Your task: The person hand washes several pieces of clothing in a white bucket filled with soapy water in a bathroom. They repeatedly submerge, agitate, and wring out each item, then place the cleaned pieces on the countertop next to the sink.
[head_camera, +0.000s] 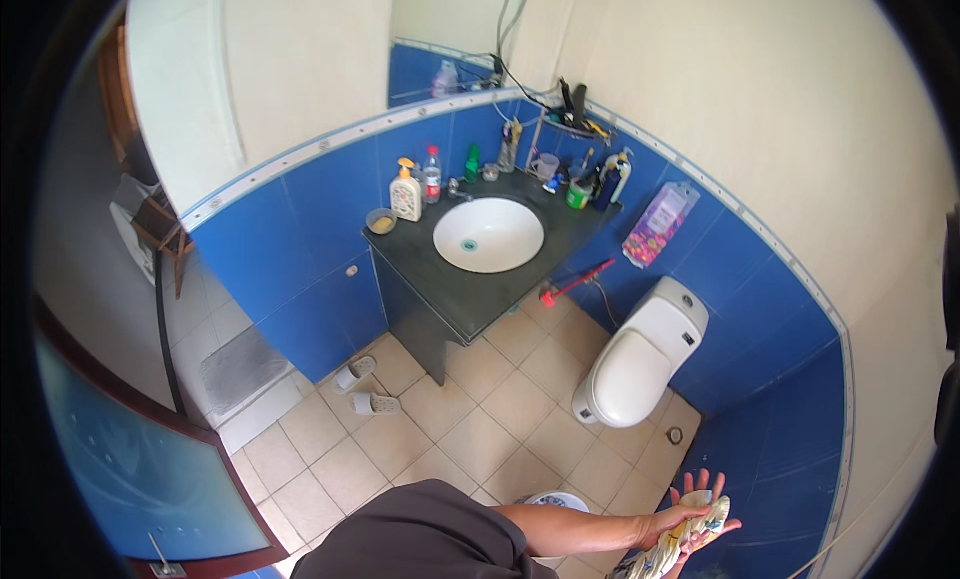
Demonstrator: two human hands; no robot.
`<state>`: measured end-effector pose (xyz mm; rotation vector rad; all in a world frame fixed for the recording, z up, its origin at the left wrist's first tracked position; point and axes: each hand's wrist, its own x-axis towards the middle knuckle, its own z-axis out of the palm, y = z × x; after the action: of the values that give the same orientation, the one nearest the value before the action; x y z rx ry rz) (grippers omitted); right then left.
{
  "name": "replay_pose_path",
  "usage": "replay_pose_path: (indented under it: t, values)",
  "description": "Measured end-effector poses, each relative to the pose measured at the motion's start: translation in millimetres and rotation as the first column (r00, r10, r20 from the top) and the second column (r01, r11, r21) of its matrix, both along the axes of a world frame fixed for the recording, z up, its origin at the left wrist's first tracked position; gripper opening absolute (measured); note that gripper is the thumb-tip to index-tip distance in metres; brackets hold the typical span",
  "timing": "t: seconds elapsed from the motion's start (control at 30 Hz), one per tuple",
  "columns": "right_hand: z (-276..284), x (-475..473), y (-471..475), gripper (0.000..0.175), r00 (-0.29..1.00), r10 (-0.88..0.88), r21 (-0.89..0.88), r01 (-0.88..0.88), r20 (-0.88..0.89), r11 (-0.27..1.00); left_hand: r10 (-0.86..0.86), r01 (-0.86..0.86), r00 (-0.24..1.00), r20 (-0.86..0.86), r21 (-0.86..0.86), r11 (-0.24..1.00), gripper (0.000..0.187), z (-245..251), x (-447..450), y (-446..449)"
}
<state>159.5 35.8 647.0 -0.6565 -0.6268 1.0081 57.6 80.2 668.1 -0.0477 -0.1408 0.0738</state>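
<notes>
At the lower right, both hands are together on a bunched, twisted cream cloth (pixel 664 560) with coloured patches. My left hand (pixel 664 525) reaches across from a dark sleeve (pixel 442 534), its thumb lying over the cloth. Close against it is my right hand (pixel 694 547), partly covered by the fabric. Several fingers stick out spread beyond the cloth's folded end; which hand each belongs to is hard to tell. The cloth's lower part runs out of the picture. Below my left forearm, a white bucket (pixel 576 499) stands on the floor, partly hidden, with something patterned inside.
A white toilet (pixel 637 361) with lid down stands by the blue tiled wall. Left of it, a dark counter (pixel 480 301) holds a white basin (pixel 489 238) and several bottles. Pale slippers (pixel 375 404) lie on the tiles. A framed glass door (pixel 150 466) is at left.
</notes>
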Motion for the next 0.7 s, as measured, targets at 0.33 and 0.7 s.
replay_pose_path:
  t: [0.33, 0.7]
  values:
    - [8.9, 53.5, -17.1, 0.013, 0.899, 0.377, -0.220, -0.423, -0.224, 0.879, -0.021, 0.343, 0.885, -0.465, 0.623, 0.703, 0.033, -26.6, 13.1, -11.3]
    - [-82.4, 90.6, -29.0, 0.047, 0.996, 0.003, -0.616, -0.058, -0.089, 0.785, 0.795, 0.475, 0.549, -0.258, 0.879, -0.042, 0.046, -71.8, 34.5, -78.6]
